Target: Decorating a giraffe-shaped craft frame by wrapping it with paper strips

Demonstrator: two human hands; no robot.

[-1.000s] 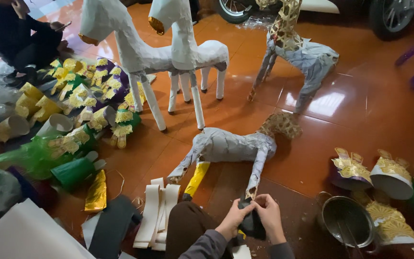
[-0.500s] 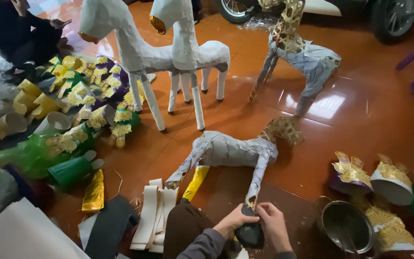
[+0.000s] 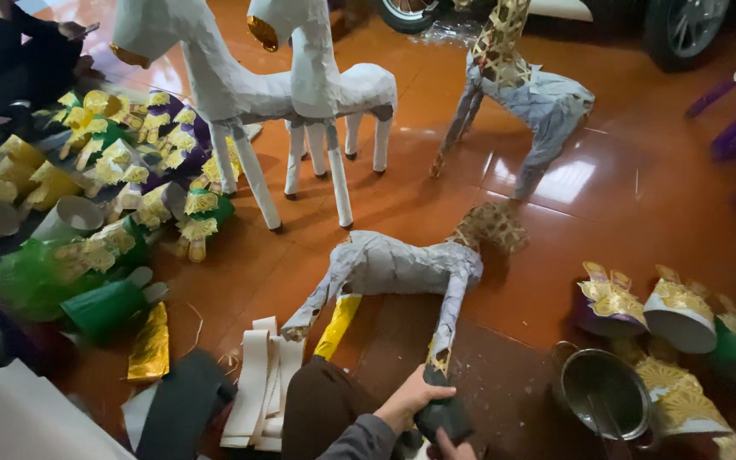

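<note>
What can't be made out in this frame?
- Right hand: cut off by the bottom edge of the head view; grip unclear.
- Horse leg: its end is covered by dark paper under the left hand.
- Pot: contents too dim.
- Seated person: cropped at the top edge.

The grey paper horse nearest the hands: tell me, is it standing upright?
No. The grey paper horse lies on its side on the floor, legs toward the hands.
</note>
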